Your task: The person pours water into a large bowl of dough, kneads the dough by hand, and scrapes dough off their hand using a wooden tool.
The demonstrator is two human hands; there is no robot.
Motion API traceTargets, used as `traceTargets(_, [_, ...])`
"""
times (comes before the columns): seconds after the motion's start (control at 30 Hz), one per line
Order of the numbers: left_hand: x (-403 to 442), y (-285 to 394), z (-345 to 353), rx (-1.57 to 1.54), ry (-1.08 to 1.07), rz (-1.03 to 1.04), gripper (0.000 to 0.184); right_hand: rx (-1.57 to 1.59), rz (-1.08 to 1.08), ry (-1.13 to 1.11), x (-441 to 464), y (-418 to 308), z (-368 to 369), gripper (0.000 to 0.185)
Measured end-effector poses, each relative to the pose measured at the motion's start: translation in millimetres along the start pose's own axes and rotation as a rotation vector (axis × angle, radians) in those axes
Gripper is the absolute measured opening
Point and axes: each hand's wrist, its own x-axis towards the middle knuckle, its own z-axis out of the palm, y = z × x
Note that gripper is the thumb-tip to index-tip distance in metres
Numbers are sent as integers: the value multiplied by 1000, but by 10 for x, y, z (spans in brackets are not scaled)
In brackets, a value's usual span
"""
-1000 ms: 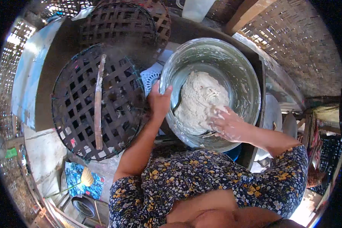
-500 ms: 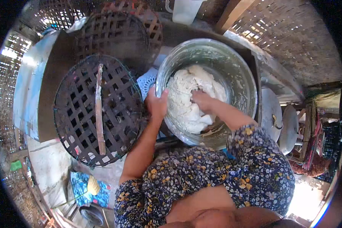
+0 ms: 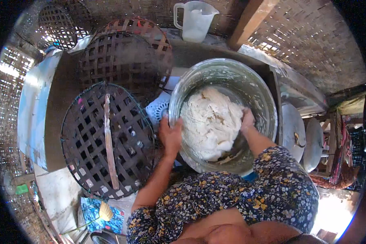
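Observation:
A large mass of pale dough (image 3: 209,122) lies in a deep metal basin (image 3: 225,65) whose inner wall is smeared with dough. On the basin's left rim my left hand (image 3: 170,136) is closed, the thumb over the edge and the fingers outside. Inside the basin, my right hand (image 3: 248,120) presses against the right side of the dough, its fingers curled round the edge and partly hidden. The dough's top is rough and folded, with a smoother lump at its near end.
Left of the basin lies a dark woven lattice tray (image 3: 97,134) with a wooden bar, and more lattice trays (image 3: 118,57) lean behind it. A plastic jug (image 3: 197,24) stands at the back. Metal lids (image 3: 293,126) are at the right, beside the basin.
My right hand has come out of the middle of the dough and moved to its right side. The dough looks more gathered. My left hand stays on the rim; the view has tilted slightly.

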Motion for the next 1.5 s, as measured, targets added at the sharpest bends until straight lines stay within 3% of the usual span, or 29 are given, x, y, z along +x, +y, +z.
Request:
traceTargets(0.03, [-15,83,-49,-7,-29,-2,39,-57,-1,15,-364,-258,409,36])
traceTargets(0.13, [-38,127,-8,-73,-22,-51,40,-30,-21,-315,425,10,399,41])
traceTargets(0.2, [-58,293,-31,-128,-27,-159,39,-42,177,-277,47,-226,923,36])
traceTargets(0.27, [-78,304,-35,-172,-55,-159,37,-167,324,-403,247,-207,1137,36])
traceTargets(0.37, [-34,339,-40,-165,-63,-135,35,-248,452,-597,468,-73,1527,35])
traceTargets(0.57, [2,406,-135,-49,-102,-169,38,-303,621,-710,-68,72,1757,38])
traceTargets(0.67, [22,248,-91,52,-12,-119,42,-752,318,-847,-558,-193,1565,57])
traceTargets(0.77, [37,140,-113,-26,-25,-65,41,-1375,-417,-1228,-1153,-449,1263,60])
traceTargets(0.87, [80,98,-112,-2,-107,-117,42,-1716,-841,-1574,-1706,-674,1044,58])
traceTargets(0.97, [73,9,-59,5,-76,-76,44,-1842,-830,-1484,-1854,-484,662,60])
traceTargets(1.07, [56,9,-46,-99,-107,-84,41,-2094,-947,-1272,-1758,-157,621,61])
traceTargets(1.1, [46,26,-47,-136,-114,-73,40,-2002,-1071,-1209,-1529,49,512,58])
traceTargets(1.2, [40,11,-4,-140,-92,-51,36,-2110,-937,-1211,-1172,217,738,50])
traceTargets(1.3, [58,-23,38,-132,-52,-9,34,-2336,-976,-1315,-586,586,753,36])
traceTargets(1.4, [75,49,-18,-134,-90,-42,34,-2622,-470,-1335,-698,445,1271,28])
traceTargets(1.5, [68,53,-37,-82,-83,-12,36,-2180,-110,-936,-846,267,1299,25])
